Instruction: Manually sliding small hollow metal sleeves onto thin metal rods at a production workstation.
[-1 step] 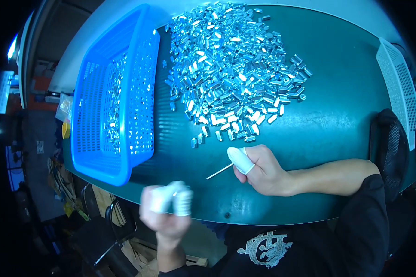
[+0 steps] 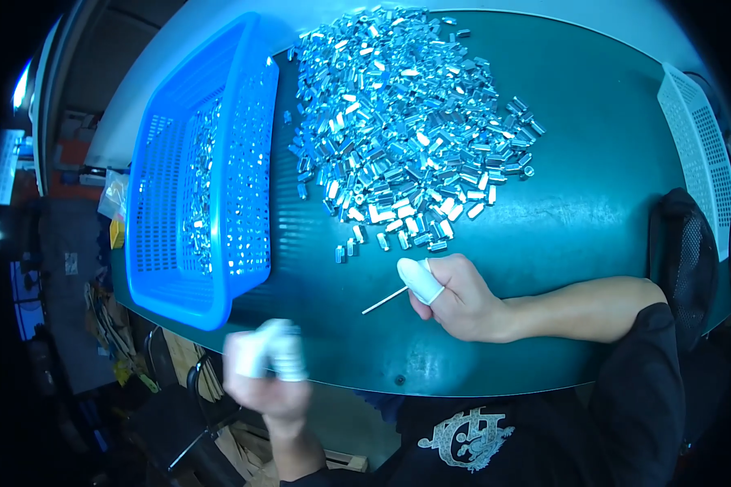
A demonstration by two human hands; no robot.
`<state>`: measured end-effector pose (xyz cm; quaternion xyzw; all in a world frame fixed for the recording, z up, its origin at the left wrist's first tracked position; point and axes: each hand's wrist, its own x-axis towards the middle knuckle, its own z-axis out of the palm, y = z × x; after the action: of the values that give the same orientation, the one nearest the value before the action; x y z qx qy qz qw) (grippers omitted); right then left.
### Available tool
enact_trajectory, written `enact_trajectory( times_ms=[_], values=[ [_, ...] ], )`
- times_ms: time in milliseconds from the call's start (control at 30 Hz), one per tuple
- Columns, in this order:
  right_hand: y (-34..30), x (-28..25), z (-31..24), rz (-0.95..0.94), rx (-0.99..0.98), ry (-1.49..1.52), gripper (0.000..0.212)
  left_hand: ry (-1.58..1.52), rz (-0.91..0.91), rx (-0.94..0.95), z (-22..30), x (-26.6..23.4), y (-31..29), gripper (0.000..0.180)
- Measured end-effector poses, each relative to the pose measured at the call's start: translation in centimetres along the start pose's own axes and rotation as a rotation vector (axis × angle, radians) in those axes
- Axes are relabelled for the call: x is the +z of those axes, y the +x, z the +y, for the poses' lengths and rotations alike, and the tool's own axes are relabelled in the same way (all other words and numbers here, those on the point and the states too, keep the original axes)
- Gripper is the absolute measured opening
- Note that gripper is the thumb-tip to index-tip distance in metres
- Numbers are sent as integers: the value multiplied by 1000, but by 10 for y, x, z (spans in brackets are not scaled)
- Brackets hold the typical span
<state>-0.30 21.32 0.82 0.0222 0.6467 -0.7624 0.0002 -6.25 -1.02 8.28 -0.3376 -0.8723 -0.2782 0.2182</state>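
My right hand (image 2: 469, 304) is closed around a thin pale stick (image 2: 384, 300), which points out to the lower left above the green table. White finger covers (image 2: 421, 281) sit on that hand. Just beyond it lies a large heap of shiny metal hex-shaped pieces (image 2: 414, 138). My left hand (image 2: 266, 369), also with white covers on its fingers, is over the table's near edge below the blue basket. Motion blurs its fingers, so whether anything is in them cannot be made out.
A blue perforated basket (image 2: 221, 243) with similar metal pieces (image 2: 201, 195) inside stands on the left of the green table (image 2: 585, 162). At the right edge are a white perforated basket (image 2: 698, 146) and a black mesh-covered item (image 2: 690, 252). Below left is a dark chair (image 2: 166, 422).
My left hand has shifted left and slightly down, toward the basket's near end. The right hand and its stick stay almost where they were.
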Motion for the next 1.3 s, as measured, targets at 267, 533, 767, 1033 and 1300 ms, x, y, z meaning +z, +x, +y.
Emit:
enact_trajectory(
  times_ms=[267, 533, 767, 1033, 1300],
  values=[
    [-2, 2, 12, -62, -158, -203, 49, 96, 295, -55, -11, 15, 26, 22],
    [0, 3, 10, -75, -178, -227, 48, 38, -327, -104, -22, 77, 28, 23],
    [0, 0, 10, -74, -190, -224, 47, -52, -411, -196, -23, 74, 25, 20],
    [3, -4, 9, 97, -180, -114, 48, -805, -134, -594, -10, 54, -6, 17],
    [6, -3, 11, 23, -119, -134, 49, -988, -175, -640, 8, 61, -23, 20]
  ],
)
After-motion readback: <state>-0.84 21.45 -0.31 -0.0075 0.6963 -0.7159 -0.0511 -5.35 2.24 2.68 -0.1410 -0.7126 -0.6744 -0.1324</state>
